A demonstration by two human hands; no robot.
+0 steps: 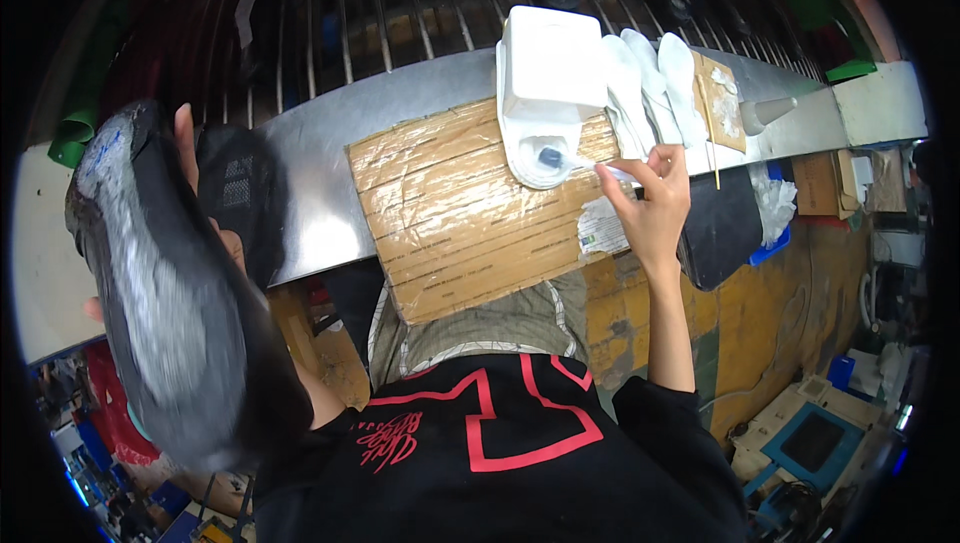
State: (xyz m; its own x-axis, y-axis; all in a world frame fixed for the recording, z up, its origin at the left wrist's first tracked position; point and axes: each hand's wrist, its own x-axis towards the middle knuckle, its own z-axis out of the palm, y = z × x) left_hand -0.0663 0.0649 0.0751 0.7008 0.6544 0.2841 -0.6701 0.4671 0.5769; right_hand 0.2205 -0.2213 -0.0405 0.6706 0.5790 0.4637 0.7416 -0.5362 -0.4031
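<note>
A black shoe (pixel 175 283), tilted with its underside toward me, fills the left side. Its underside has a whitish, shiny smear, blurred by motion. My left hand (pixel 229 245) is closed around it from behind, and only some fingers show. My right hand (pixel 655 193) pinches a slim white-handled tool (pixel 622 174), whose end points into the low opening of a white plastic container (pixel 550 63). A dark round spot (pixel 549 157) shows in that opening. The tool's tip is too small to make out. Beneath the container lies a tape-covered cardboard sheet (pixel 450 213).
Three white insoles (pixel 678 78) lie right of the container. Beyond them are a stained cardboard piece (pixel 728 123), a thin wooden stick (pixel 713 143) and a pale cone (pixel 770 113). Another dark shoe (pixel 240 203) rests on the metal bench (pixel 315 133). Metal rods (pixel 375 3) run behind.
</note>
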